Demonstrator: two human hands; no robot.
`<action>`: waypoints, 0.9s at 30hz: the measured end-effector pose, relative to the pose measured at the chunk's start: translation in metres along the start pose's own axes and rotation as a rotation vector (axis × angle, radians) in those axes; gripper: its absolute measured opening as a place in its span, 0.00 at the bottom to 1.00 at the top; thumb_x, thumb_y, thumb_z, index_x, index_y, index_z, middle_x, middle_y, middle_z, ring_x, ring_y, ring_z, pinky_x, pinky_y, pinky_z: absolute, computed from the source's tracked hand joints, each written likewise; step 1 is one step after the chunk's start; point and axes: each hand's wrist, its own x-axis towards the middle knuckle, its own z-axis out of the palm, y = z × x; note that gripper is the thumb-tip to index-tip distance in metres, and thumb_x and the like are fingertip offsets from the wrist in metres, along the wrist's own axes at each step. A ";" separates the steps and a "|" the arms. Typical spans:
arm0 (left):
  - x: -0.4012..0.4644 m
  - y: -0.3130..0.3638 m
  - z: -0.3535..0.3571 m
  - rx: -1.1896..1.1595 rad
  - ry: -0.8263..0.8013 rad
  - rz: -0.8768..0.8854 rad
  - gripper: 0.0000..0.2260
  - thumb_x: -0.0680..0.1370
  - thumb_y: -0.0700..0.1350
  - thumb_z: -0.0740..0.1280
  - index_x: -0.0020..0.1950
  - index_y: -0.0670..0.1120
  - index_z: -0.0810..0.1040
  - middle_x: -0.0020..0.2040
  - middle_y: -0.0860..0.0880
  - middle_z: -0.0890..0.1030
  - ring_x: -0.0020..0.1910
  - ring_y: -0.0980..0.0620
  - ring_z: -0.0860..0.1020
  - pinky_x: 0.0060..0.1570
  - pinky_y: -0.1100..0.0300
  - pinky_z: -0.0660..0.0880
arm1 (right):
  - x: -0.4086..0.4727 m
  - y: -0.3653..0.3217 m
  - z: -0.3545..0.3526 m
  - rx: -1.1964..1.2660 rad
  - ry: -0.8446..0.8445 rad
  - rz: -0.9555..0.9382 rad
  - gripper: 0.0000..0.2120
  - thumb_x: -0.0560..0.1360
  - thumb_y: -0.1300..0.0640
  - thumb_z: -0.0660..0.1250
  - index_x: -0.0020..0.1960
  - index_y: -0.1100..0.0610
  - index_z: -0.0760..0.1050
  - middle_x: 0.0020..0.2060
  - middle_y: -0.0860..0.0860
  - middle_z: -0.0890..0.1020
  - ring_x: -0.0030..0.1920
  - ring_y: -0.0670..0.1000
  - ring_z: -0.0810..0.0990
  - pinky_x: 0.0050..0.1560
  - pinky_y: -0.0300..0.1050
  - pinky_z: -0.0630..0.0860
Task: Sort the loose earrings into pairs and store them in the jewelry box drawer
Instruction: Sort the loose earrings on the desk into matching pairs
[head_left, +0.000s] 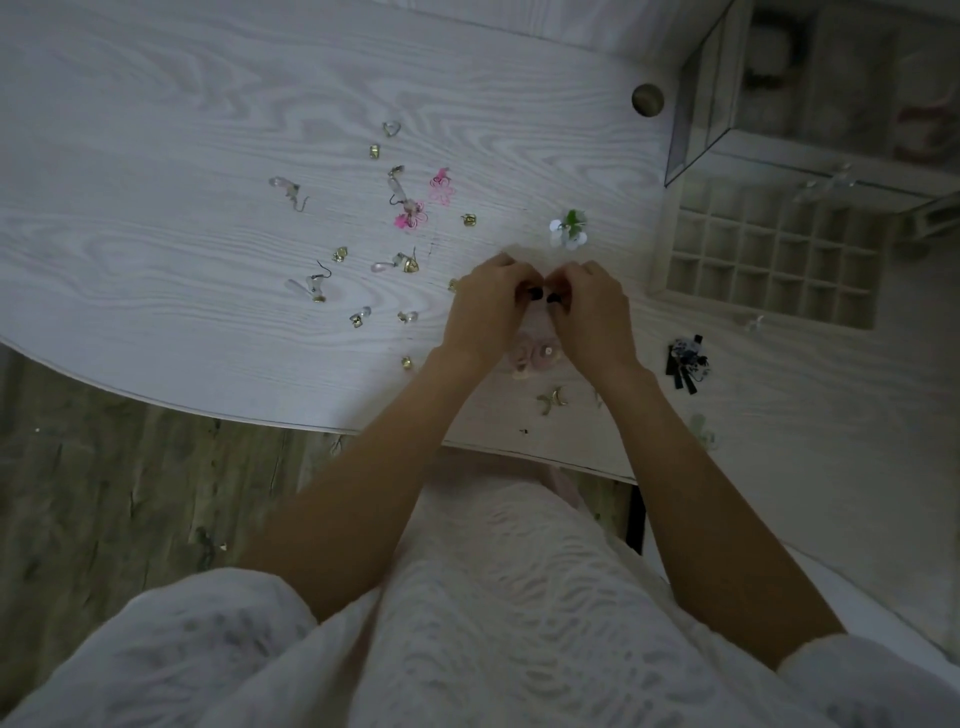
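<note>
My left hand (488, 304) and my right hand (592, 312) meet over the white table (156, 234), fingers curled, pinching a small dark earring (540, 297) between them. Pale pink flower earrings (535, 356) lie just under my wrists. Several loose earrings are scattered to the left: pink flowers (441, 189), gold studs (340, 254), clear drops (285, 187). A green-and-white earring (569, 228) lies ahead of my hands. The jewelry box drawer (769, 254) with its grid of compartments stands pulled out at the right.
The glass-sided jewelry box (727, 104) stands at the back right, behind the drawer. A black tasselled earring (685, 361) and gold leaf earrings (551, 401) lie near the table's front edge. A round knob (648, 98) sits by the box. One small piece (222, 546) lies on the floor.
</note>
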 end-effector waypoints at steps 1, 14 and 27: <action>-0.001 0.001 0.001 -0.001 0.009 0.006 0.08 0.72 0.35 0.66 0.47 0.43 0.83 0.44 0.43 0.82 0.40 0.46 0.80 0.40 0.56 0.76 | 0.000 0.000 0.000 0.016 0.004 0.001 0.11 0.72 0.70 0.62 0.52 0.61 0.77 0.48 0.58 0.78 0.47 0.55 0.77 0.46 0.46 0.71; -0.007 0.009 -0.012 -0.140 -0.061 -0.076 0.11 0.77 0.38 0.62 0.59 0.41 0.77 0.53 0.44 0.82 0.50 0.48 0.80 0.53 0.56 0.75 | 0.000 -0.006 -0.009 0.080 0.037 0.029 0.18 0.70 0.73 0.62 0.58 0.62 0.75 0.51 0.59 0.79 0.51 0.55 0.78 0.50 0.39 0.70; 0.030 -0.080 -0.090 0.076 0.183 -0.345 0.15 0.70 0.55 0.69 0.51 0.48 0.76 0.49 0.50 0.80 0.50 0.49 0.76 0.45 0.54 0.74 | 0.103 -0.088 0.011 -0.014 -0.144 -0.262 0.17 0.74 0.66 0.63 0.62 0.58 0.73 0.59 0.57 0.74 0.59 0.54 0.73 0.58 0.44 0.71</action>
